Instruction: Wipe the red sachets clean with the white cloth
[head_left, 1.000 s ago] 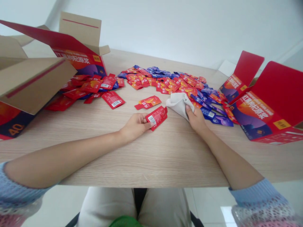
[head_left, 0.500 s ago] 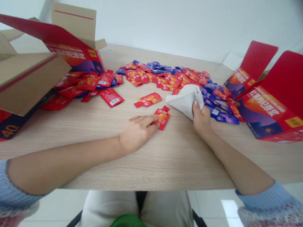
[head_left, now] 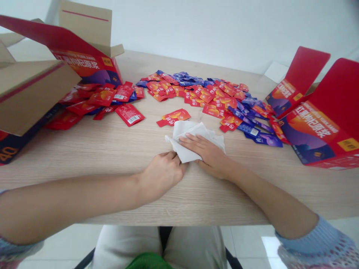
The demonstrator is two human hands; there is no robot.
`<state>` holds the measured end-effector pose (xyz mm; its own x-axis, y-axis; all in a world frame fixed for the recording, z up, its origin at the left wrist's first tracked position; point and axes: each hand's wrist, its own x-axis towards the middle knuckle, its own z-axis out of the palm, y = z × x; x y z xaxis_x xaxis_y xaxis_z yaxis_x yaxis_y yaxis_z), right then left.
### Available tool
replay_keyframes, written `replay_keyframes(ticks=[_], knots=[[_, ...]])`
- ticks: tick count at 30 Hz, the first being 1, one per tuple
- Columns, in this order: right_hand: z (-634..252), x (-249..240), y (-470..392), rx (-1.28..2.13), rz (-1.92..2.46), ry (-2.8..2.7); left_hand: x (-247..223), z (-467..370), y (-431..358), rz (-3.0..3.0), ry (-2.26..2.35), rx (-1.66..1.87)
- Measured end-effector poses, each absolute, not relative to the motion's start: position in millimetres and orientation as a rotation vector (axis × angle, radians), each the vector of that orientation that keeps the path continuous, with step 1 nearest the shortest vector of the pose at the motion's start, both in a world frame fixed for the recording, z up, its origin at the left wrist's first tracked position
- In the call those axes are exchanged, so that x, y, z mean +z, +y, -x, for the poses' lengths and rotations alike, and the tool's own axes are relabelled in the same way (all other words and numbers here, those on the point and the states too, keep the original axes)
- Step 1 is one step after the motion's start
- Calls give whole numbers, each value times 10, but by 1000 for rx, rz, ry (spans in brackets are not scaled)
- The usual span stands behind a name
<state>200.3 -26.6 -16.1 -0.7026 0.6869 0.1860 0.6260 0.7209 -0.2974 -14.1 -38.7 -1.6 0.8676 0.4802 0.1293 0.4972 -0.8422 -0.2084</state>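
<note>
My right hand (head_left: 209, 154) presses a folded white cloth (head_left: 193, 136) with its fingers lying along the top. The cloth's front corner reaches over the fingertips of my left hand (head_left: 165, 172), which is closed, its knuckles bent. The red sachet at my left fingers is covered by the cloth and out of sight. Just behind the cloth lies a single red-and-orange sachet (head_left: 174, 117). Another red sachet (head_left: 230, 122) lies to the right, at the front of a spread pile of red and purple sachets (head_left: 206, 93).
On the left, a heap of red sachets (head_left: 102, 97) lies against open cartons (head_left: 89, 67), with a near carton's flap (head_left: 36, 97) leaning over it. Open red boxes (head_left: 316, 130) stand at the right. The table's front edge (head_left: 168, 225) is close to my lap.
My right hand has carried the cloth left and down onto the sachet under my left fingers, hiding it. My left hand has shifted slightly toward me and curled. Sachets behind the cloth have come into view.
</note>
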Motion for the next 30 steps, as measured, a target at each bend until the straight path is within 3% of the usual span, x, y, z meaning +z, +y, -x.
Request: replay_keyframes(ticks=[11,19,26,30], knots=[[-2186,-236,13,335,915,-2700,80,48,-413,2789,-798,135],[-2361,-250,207,245,1276,-2518,50,113,-439,2789,-986,-84],[-2295,-233,86,220,1254,-2552,-16,104,-386,2783,-1206,-305],[-2249,-205,-26,218,1151,-2647,-54,96,-374,2670,-1234,-229]])
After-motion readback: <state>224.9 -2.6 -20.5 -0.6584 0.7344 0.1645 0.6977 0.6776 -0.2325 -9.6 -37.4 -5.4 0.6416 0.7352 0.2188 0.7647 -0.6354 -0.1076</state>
